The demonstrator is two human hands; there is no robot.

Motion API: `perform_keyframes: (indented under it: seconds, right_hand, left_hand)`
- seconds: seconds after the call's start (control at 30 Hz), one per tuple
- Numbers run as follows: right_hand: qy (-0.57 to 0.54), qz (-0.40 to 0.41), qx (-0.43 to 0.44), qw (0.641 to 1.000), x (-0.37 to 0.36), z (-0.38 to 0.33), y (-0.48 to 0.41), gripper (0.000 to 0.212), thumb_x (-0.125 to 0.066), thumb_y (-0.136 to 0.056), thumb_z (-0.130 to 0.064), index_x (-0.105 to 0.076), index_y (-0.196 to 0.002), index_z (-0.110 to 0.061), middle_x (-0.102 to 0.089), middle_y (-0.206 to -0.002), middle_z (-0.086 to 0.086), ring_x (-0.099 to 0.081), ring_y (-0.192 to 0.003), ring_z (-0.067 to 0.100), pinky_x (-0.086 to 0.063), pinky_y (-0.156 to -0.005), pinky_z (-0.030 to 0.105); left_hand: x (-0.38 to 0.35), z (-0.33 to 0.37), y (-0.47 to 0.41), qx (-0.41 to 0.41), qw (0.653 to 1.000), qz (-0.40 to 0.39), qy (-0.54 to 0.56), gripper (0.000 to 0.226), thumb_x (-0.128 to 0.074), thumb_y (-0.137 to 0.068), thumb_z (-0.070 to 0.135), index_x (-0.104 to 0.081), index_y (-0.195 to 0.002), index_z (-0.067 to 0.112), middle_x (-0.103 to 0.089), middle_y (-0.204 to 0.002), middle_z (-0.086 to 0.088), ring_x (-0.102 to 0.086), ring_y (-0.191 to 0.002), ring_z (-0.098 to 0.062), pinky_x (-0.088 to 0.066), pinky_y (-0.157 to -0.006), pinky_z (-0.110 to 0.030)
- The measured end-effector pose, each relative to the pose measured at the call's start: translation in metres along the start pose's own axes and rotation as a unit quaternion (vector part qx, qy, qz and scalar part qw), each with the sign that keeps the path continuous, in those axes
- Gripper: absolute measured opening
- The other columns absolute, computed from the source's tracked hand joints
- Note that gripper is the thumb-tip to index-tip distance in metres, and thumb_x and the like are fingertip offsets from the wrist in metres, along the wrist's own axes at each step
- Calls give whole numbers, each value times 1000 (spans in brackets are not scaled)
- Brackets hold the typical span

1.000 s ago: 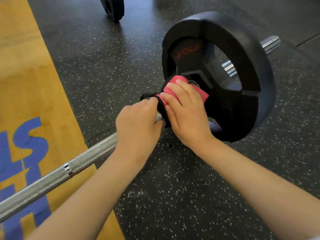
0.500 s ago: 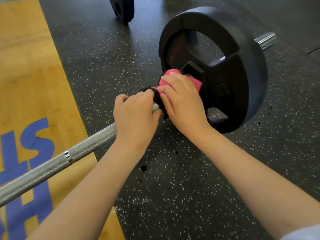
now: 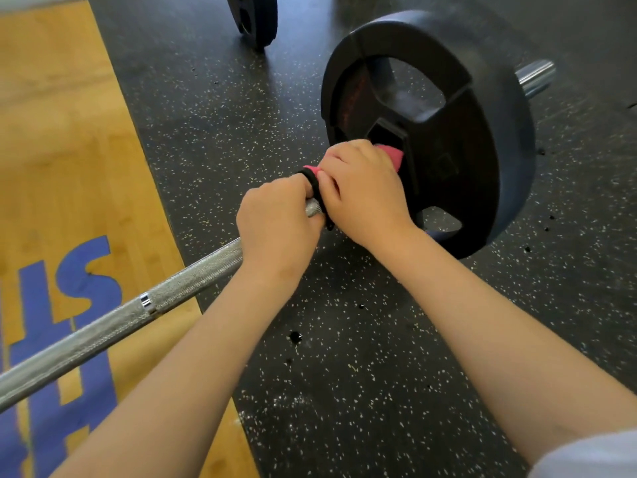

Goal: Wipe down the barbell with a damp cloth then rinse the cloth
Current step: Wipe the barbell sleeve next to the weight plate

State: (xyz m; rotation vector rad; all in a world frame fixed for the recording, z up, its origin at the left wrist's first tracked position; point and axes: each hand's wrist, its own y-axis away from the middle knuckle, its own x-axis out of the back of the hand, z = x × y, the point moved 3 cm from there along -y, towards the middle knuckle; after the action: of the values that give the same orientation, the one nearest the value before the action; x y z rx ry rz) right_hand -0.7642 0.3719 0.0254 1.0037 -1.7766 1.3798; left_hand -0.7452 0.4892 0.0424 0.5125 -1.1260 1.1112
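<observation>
Head view, looking down: the barbell [image 3: 103, 326] lies on the floor, running from near left to far right, w/ a black weight plate [image 3: 482, 132] loaded on its far-right end and the shiny bar end [image 3: 536, 77] poking out past it. Left hand [image 3: 275, 225] is wrapped round the knurled shaft, fingers curled over the top. Right hand [image 3: 362, 198] touches it on the plate side, fingers curled over a pink cloth [image 3: 389, 155] bunched round the bar right up against the plate's hub. So both hands are clamped on, side by side. There's a black strip [image 3: 312, 179] between them, can't tell if it's part of the cloth tbh. The rubber floor [image 3: 344, 391] is black w/ pale specks and has a few dark drops [image 3: 295, 337] near the forearms. Wooden platform [image 3: 69, 167] w/ blue lettering [image 3: 86, 270] on the left. A second plate [image 3: 255, 19] stands upright at the far edge.
</observation>
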Motion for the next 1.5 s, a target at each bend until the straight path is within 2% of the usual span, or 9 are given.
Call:
perform_keyframes:
  seconds: [0.27,0.43,0.63,0.77,0.93,1.0,1.13,1.3,1.5]
  right_hand:
    - [-32,4,35,999,12,7,48,28,-46,-98,-13,-63,-118,-3,-54,-135,12,-40,-134,29,-35,-109,45]
    - [-59,2,28,998,22,14,85,40,-47,-98,-5,-49,-138,-6,-38,-150,10,-25,-144,26,-24,-117,37]
    - [6,-9,50,999,32,11,80,36,-41,-100,-23,-60,-125,-4,-52,-138,13,-38,-135,31,-30,-113,39]
    - [20,-47,48,998,40,8,68,34,-40,-100,-26,-67,-100,-7,-62,-113,8,-53,-113,28,-41,-96,44]
    - [26,-61,56,996,52,13,100,33,-40,-101,-26,-63,-116,-7,-55,-130,9,-43,-130,29,-33,-108,40]
    - [31,-52,46,997,56,14,111,35,-41,-100,-26,-61,-122,-7,-53,-135,11,-39,-134,30,-28,-111,39]
    - [38,-62,43,996,63,12,113,35,-40,-101,-29,-67,-106,-9,-61,-119,8,-50,-120,28,-37,-104,39]
    - [66,-104,-6,992,70,8,108,45,-34,-96,-33,-70,-82,-11,-66,-86,2,-57,-85,23,-44,-72,37]
    - [8,-75,34,997,91,12,159,35,-39,-102,-27,-68,-103,-9,-61,-116,6,-52,-117,26,-40,-97,40]
  left_hand:
    - [5,4,7,-16,997,-70,-25,24,-63,-84,42,-66,-93,19,-69,-88,-1,-59,-84,-27,-34,-68,-30]
    - [4,14,32,-8,995,-94,-30,22,-52,-93,29,-59,-109,15,-66,-95,-6,-54,-93,-26,-26,-69,-29]
    - [12,29,53,-11,994,-102,-38,20,-42,-98,24,-58,-105,13,-62,-84,-5,-54,-103,-29,-31,-93,-31]
    - [15,34,61,-34,990,-130,-44,23,-43,-98,26,-61,-103,15,-65,-87,-6,-50,-86,-27,-26,-74,-30]
    - [12,30,52,-17,963,-268,-16,29,-49,-94,36,-65,-94,12,-66,-83,-5,-60,-86,-29,-40,-79,-34]
    - [11,36,62,-25,966,-255,-26,30,-48,-96,36,-62,-90,10,-64,-81,-7,-59,-85,-30,-37,-75,-33]
    - [9,45,84,-36,979,-196,-41,26,-45,-98,34,-58,-89,14,-63,-84,-6,-55,-94,-28,-35,-93,-33]
    - [9,51,99,-47,974,-220,-36,25,-48,-95,40,-61,-93,19,-59,-73,0,-56,-81,-24,-39,-64,-31]
    - [5,47,99,-59,920,-385,30,31,-51,-96,36,-64,-86,10,-61,-70,-1,-56,-65,-17,-46,-62,-28]
